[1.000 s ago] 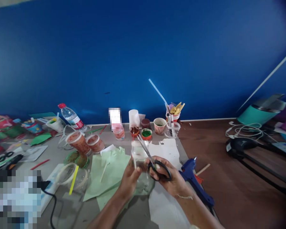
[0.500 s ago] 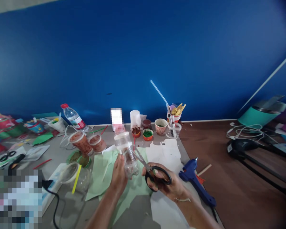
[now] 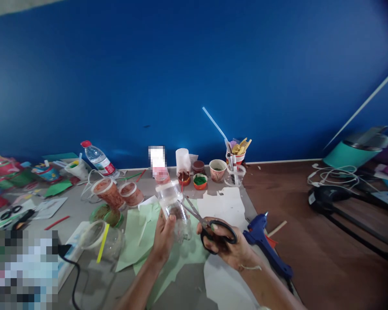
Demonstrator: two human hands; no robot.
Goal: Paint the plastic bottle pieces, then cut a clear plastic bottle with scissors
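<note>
My left hand is closed around a clear plastic bottle piece, its wide rim tilted up and away from me. Fingers of my right hand sit in the black handles of a pair of scissors. The scissor blades are slightly apart and reach to the right side of the bottle piece; whether they touch it I cannot tell. Beneath both hands lie green paper and white cut paper.
A blue glue gun lies right of my right hand. On the left are a clear tub, brown-stained cups and a red-capped water bottle. Paint pots and a cup of utensils stand by the blue wall.
The bottle piece has turned in my left hand, and the thumb now lies across its side. The scissors have shifted slightly right and remain by the bottle.
</note>
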